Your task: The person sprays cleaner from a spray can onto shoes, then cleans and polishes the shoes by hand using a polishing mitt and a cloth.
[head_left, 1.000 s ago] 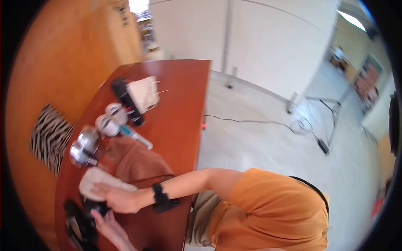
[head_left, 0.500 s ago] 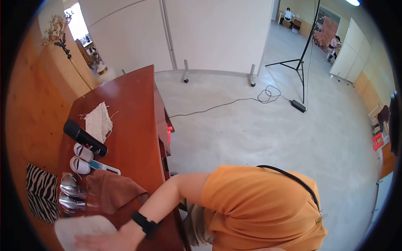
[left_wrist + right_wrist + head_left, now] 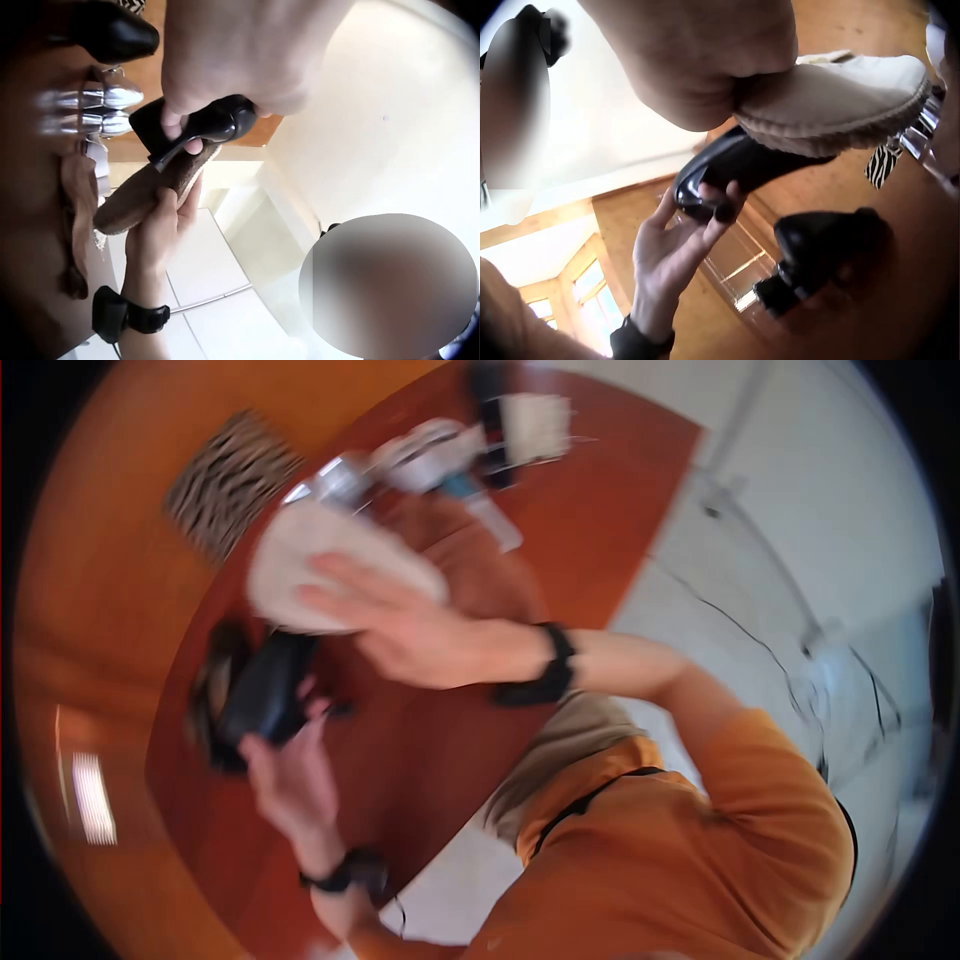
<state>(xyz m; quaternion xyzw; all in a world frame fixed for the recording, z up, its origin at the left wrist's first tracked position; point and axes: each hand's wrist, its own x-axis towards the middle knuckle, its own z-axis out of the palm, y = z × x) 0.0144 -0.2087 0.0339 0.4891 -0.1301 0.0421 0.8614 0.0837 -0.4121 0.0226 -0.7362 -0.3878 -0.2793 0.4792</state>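
My left hand (image 3: 290, 775) grips a black high-heeled shoe (image 3: 221, 124), its fingers near the heel in the left wrist view. The shoe is tilted in the air. In my right hand (image 3: 405, 630) is an oval polishing pad (image 3: 840, 101), cream on top with a fleecy brown underside. The left wrist view shows the thumb on the pad's brown side; in the head view the fingers spread over its pale face. Pad and shoe overlap in both wrist views. A second black shoe (image 3: 817, 240) stands on the table beside them.
A brown cloth (image 3: 470, 555) lies on the wooden table (image 3: 580, 530). Silver shoes (image 3: 112, 124), white shoes (image 3: 430, 455), a black bottle (image 3: 490, 430) and a pale cloth (image 3: 540, 428) stand or lie farther along. Zebra-patterned cloth (image 3: 230, 490) shows beyond the edge.
The head view has swung toward the table's near end, and the left hand with the black shoe is back in view. The right hand still has the pad.
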